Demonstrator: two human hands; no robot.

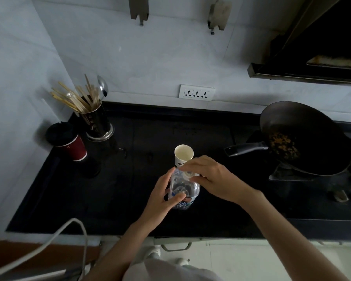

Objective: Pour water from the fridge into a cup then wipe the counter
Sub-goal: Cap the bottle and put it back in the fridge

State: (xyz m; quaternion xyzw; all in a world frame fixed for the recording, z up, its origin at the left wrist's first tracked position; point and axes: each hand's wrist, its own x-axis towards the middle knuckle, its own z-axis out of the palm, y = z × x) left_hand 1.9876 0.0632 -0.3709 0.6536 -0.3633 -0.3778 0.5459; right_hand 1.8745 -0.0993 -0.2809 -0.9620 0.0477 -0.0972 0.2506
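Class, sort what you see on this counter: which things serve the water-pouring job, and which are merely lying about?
In use:
water bottle, gripped by left hand
bottle cap, under right hand
paper cup
counter

Lying about:
wok
utensil holder
red tumbler
wall socket

Beside my stove, a wok [304, 138] of browned food; left, a utensil holder [97, 122] and red tumbler [71, 145].

Dim overall, underexposed on the black counter [114, 195], where detail sinks into near-uniform dark. Brightest on the pale wall [150, 57], lit softly and evenly, without hard shadows. Faint sheen along the wok [300, 136] rim. Strong wide-angle bending at the edges, slight softness toward the corners.
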